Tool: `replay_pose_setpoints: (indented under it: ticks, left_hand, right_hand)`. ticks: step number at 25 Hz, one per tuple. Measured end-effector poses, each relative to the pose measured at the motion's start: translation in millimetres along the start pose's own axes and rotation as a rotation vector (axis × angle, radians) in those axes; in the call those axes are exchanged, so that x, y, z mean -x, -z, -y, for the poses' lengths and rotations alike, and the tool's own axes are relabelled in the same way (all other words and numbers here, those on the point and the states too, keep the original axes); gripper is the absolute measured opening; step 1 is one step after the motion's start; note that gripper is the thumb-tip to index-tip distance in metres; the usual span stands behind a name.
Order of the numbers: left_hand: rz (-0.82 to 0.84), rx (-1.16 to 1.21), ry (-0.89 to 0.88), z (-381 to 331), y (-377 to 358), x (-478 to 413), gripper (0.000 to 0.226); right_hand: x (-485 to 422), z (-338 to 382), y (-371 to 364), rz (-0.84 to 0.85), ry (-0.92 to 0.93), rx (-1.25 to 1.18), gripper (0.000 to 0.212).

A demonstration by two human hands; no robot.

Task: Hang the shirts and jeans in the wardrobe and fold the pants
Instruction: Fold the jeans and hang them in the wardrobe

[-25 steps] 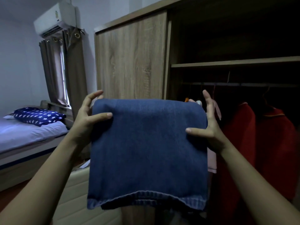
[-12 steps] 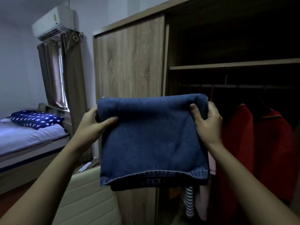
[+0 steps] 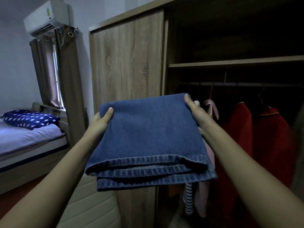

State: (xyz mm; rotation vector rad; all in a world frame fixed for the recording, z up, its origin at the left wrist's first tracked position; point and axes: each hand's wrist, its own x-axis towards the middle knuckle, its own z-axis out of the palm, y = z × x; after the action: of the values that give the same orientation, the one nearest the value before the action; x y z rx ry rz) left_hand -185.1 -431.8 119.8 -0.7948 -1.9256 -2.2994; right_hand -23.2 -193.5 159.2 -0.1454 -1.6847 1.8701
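Observation:
A folded pair of blue jeans (image 3: 148, 139) lies nearly flat in front of me, hems toward me, held at chest height before the open wardrobe (image 3: 126, 63). My left hand (image 3: 101, 120) grips its far left corner, thumb on top. My right hand (image 3: 196, 112) grips the far right corner, thumb on top, fingers hidden under the denim. Inside the wardrobe a rail (image 3: 246, 84) carries two red garments (image 3: 256, 145), a pink one (image 3: 211, 109) and a striped one (image 3: 188, 199) low down.
A wooden shelf (image 3: 235, 62) sits above the rail, dark space above it. A bed (image 3: 28, 142) with a star-patterned pillow (image 3: 31, 119) is at left, by a curtained window (image 3: 54, 74). A cream padded surface (image 3: 88, 204) lies below my arms.
The jeans hung vertically a second ago; both hands have tipped them down to near horizontal and lowered them, closing their grips on the far corners.

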Motion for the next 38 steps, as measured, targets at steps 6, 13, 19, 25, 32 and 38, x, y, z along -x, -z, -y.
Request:
replay_pose_setpoints:
  ticks: [6, 13, 19, 25, 32, 38]
  left_hand:
    - [-0.096, -0.068, 0.198, -8, 12, -15, 0.062]
    - [0.141, 0.072, 0.399, -22, 38, -29, 0.055]
    - [0.227, 0.057, 0.398, 17, 4, 6, 0.048]
    - [0.261, 0.075, 0.089, 1, -69, -27, 0.033]
    - [0.429, 0.15, -0.126, -36, -204, -85, 0.02]
    - [0.464, 0.196, -0.243, -100, -332, -159, 0.021]
  right_hand:
    - [7, -67, 13, 0.228, -0.187, 0.063, 0.075]
    - [3, -61, -3, -0.084, 0.009, -0.034, 0.033]
    - [14, -53, 19, -0.077, 0.067, 0.199, 0.027]
    - [12, -25, 72, -0.266, 0.226, 0.244, 0.041]
    - [-26, 54, 159, -0.492, 0.483, 0.466, 0.039]
    - [-99, 162, 244, -0.593, 0.588, 0.648, 0.041]
